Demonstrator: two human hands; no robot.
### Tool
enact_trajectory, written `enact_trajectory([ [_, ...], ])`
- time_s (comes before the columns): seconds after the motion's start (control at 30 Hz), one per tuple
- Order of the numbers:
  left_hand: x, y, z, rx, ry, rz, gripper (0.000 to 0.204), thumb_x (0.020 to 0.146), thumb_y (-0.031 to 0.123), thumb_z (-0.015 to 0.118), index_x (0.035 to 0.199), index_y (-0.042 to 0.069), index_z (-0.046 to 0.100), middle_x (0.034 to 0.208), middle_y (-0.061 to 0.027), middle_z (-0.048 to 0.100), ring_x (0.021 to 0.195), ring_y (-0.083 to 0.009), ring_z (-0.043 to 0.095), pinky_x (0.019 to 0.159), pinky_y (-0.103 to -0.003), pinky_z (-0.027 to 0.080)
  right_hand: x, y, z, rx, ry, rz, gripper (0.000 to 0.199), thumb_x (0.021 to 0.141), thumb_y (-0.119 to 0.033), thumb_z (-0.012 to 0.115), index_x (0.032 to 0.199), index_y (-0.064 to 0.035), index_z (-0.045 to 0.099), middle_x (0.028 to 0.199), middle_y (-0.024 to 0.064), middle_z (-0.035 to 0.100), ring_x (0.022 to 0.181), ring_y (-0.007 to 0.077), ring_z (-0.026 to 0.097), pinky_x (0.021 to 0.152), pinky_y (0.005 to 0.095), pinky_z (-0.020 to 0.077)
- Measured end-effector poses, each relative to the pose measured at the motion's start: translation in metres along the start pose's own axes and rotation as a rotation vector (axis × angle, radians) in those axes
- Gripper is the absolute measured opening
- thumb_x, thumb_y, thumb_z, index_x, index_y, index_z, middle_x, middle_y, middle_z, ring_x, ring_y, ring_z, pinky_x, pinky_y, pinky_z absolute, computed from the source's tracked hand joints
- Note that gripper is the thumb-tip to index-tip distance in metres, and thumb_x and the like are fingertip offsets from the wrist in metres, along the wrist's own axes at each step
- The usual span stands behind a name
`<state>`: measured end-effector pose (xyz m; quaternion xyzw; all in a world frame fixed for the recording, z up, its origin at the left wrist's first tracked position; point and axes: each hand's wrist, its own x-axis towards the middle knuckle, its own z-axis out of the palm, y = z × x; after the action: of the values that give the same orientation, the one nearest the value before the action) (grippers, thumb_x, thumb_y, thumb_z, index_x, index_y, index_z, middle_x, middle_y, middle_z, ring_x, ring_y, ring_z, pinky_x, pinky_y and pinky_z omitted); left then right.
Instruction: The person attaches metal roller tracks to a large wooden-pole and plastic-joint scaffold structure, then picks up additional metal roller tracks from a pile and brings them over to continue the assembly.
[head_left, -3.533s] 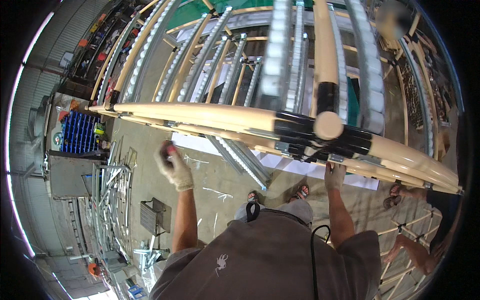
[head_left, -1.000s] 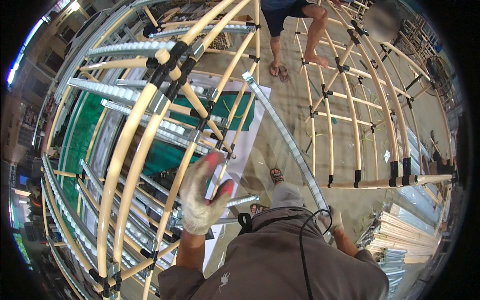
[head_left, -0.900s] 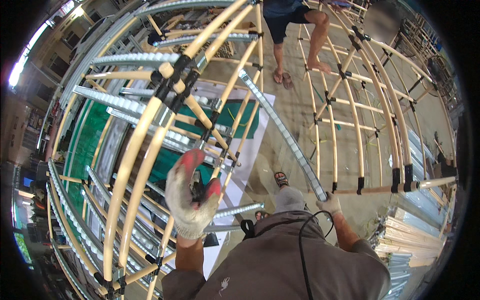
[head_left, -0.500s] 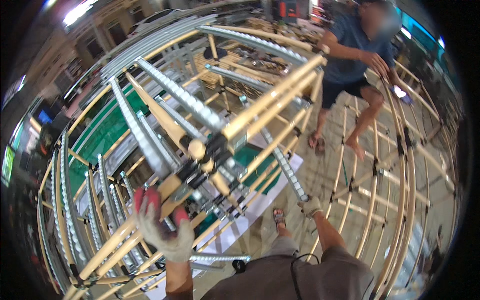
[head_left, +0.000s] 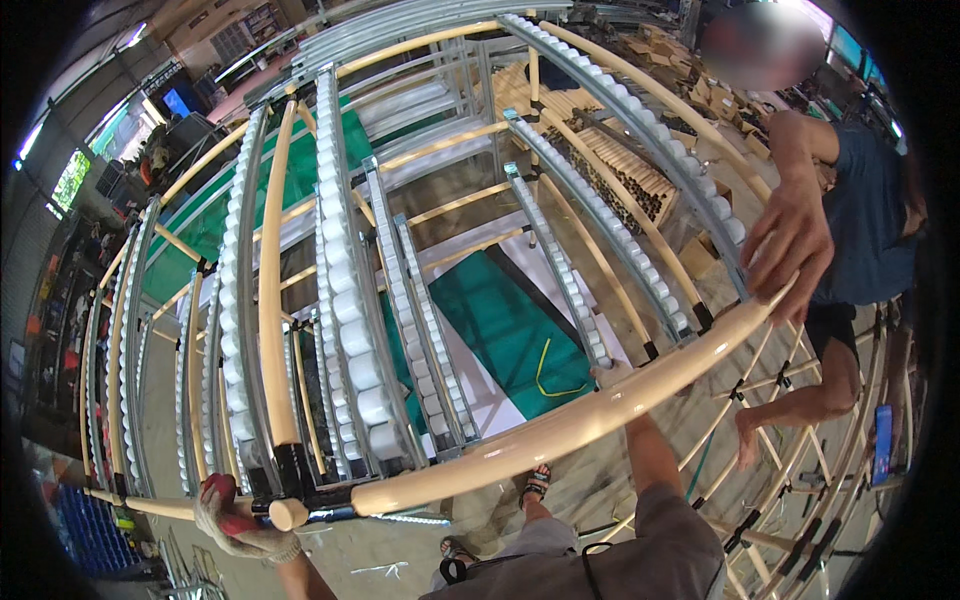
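Observation:
A rack frame of tan pipes with black joints fills the middle, carrying several roller tracks with white wheels. My left hand point(head_left: 240, 525), in a pale glove with red fingertips, is closed around the tan pipe point(head_left: 160, 506) beside the front-left corner joint. My right hand point(head_left: 613, 374), also gloved, is at the near end of a roller track point(head_left: 555, 262); its fingers seem closed on that end, though the thick front pipe point(head_left: 520, 446) partly hides them. Another person's bare hand point(head_left: 790, 235) rests at the right end of this front pipe.
Green sheets point(head_left: 515, 325) and white sheets lie beneath the frame. Another pipe frame point(head_left: 745, 520) stands at the lower right, near the other person's leg point(head_left: 810, 405). Boxes of small parts point(head_left: 620, 170) lie on the floor at the far right.
My left hand, raised with fingers spread before, is now lower and closed around the pipe. My view has shifted over the frame. The other person has come nearer and put a hand to the front pipe.

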<state>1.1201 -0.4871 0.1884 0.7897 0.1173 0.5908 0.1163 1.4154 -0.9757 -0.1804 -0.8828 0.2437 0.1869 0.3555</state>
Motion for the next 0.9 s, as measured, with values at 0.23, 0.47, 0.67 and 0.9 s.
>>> enact_trajectory([
  [0.23,-0.008,-0.017,-0.006,0.005,0.036,-0.037,0.058,0.096,0.048,0.042,0.101,-0.007,0.061,0.098,-0.0179,0.063,0.101,-0.0352,0.06,0.097,-0.053,0.048,0.043,-0.028,-0.026,0.059,-0.024,-0.098,0.063,0.07,-0.035,0.08,0.114,0.0086,0.067,0.102,0.024,0.072,0.094,0.0326,0.071,0.084,0.0393,0.0554],
  [0.47,-0.022,-0.042,-0.016,0.105,0.064,-0.027,0.041,0.09,0.035,0.059,0.106,-0.002,0.061,0.099,-0.0159,0.064,0.103,-0.0333,0.061,0.1,-0.054,0.047,0.118,0.036,-0.014,0.141,-0.068,-0.224,0.07,0.07,-0.034,0.08,0.125,0.0048,0.062,0.109,0.0231,0.07,0.098,0.0293,0.069,0.086,0.0376,0.054],
  [0.67,-0.025,-0.044,-0.011,0.163,0.032,-0.004,0.042,0.091,0.036,0.058,0.107,-0.002,0.061,0.101,-0.0165,0.065,0.104,-0.0337,0.061,0.101,-0.053,0.046,0.135,0.038,-0.029,-0.232,-0.031,-0.264,0.066,0.075,-0.037,0.079,0.127,0.0001,0.063,0.115,0.019,0.07,0.106,0.0281,0.066,0.091,0.0373,0.0527],
  [0.9,-0.023,-0.047,-0.016,0.163,0.024,0.015,0.044,0.093,0.038,0.058,0.109,-0.003,0.061,0.103,-0.0172,0.066,0.105,-0.0342,0.062,0.102,-0.053,0.046,0.151,0.06,-0.045,-0.375,-0.136,-0.255,0.06,0.08,-0.039,0.076,0.126,-0.0025,0.064,0.115,0.0218,0.07,0.11,0.0354,0.066,0.094,0.0406,0.0512],
])
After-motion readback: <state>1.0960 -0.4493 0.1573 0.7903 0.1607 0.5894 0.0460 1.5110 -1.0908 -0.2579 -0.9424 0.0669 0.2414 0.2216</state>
